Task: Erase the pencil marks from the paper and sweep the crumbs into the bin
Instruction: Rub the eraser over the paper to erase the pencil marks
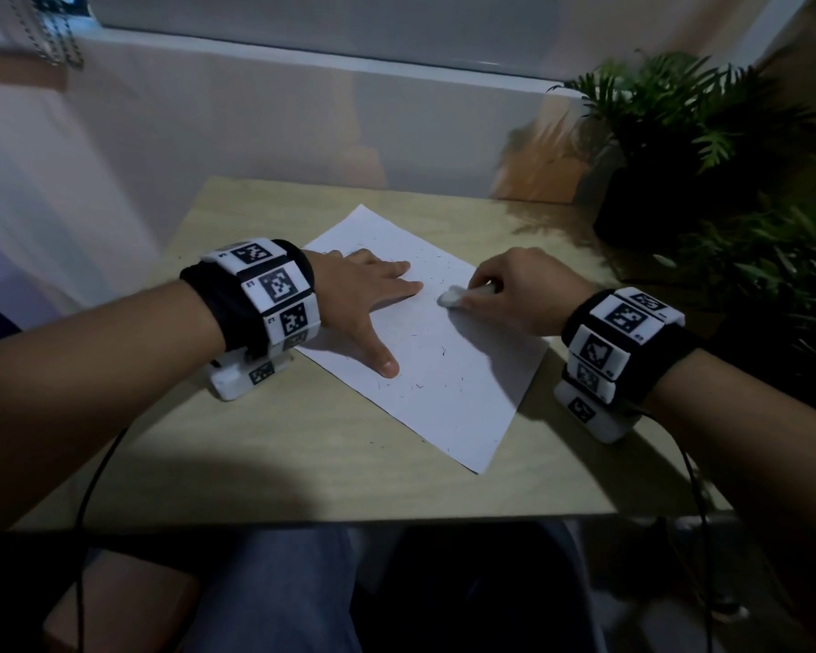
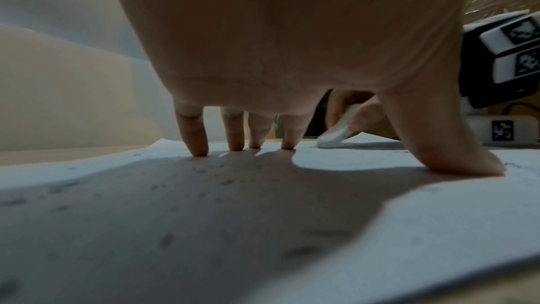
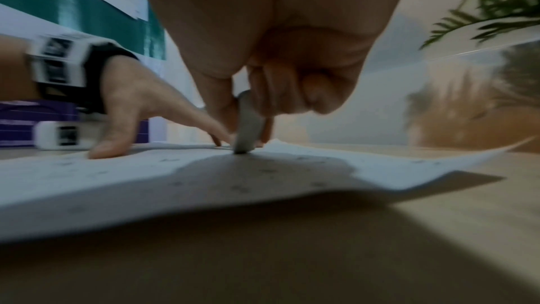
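Your left hand lies flat, fingers spread, pinning the white paper sheet askew on the pale wooden tabletop. Your right hand pinches a white oval eraser, its tip touching the sheet mid-page. Dark eraser crumbs dot the paper. Potted green fern far right.

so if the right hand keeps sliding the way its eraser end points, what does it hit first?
Probably the left hand: the eraser in the right hand points at its fingertips across a short stretch of bare paper. Depth looks level.
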Available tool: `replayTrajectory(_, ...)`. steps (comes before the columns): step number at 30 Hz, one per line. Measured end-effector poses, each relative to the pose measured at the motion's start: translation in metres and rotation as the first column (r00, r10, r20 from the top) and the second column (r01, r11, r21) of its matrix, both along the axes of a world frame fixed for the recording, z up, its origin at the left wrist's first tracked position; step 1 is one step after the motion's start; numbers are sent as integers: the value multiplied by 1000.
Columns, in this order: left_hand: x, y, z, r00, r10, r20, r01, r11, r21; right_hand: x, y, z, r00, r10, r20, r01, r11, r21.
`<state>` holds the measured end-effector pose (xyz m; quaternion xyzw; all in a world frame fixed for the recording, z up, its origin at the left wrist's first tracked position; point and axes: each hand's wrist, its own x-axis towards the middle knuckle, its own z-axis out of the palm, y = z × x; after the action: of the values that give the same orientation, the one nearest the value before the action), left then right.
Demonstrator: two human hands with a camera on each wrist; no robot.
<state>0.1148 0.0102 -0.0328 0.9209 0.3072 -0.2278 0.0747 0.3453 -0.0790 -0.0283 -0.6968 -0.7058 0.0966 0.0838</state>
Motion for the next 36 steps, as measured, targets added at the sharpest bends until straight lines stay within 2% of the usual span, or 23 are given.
replayTrajectory(3,-1,1,-1,1000,-4,1,4,1000,-1,-6,-4,-2,999,23,45,-24,999,26)
replayTrajectory(5,0,2,-1,1000,-2,-1,2,1000,-11,-13,-11,0,994,105,-32,-107,992,-66)
replayTrajectory(7,0,2,0,1000,0,-5,0,1000,-10,-12,-12,3,990,108,-87,-118,987,-113)
replayTrajectory(11,0,0,1,1000,-5,-5,5,1000,6,2,3,0,998,-40,41,39,999,38)
replayTrajectory(14,0,-2,3,1000,-5,-12,6,1000,8,-5,3,-3,996,24,89,-27,999,35)
replayTrajectory(16,1,-1,4,1000,-3,-20,3,1000,-6,-11,-2,-1,995,99,13,-99,994,-49)
replayTrajectory(18,2,0,3,1000,-3,-14,3,1000,-6,-10,-1,2,995,83,-63,-88,993,-78)
replayTrajectory(23,0,2,0,1000,-4,-15,4,1000,1,3,16,-2,996,-63,63,59,996,61)
replayTrajectory(25,0,1,1,1000,-6,-13,6,1000,5,-2,12,-2,999,9,49,-10,999,30)
replayTrajectory(27,1,0,2,1000,-11,-15,11,1000,4,-9,6,1,996,82,-31,-83,995,-50)
replayTrajectory(29,1,0,4,1000,-10,-22,10,1000,2,-8,8,2,996,61,-68,-66,995,-75)
replayTrajectory(33,2,1,3,1000,-3,-22,3,1000,-2,1,18,0,997,-51,58,49,998,43)
replayTrajectory(36,1,2,1,1000,-10,-11,10,1000,7,-12,9,0,997,58,60,-57,998,-3)
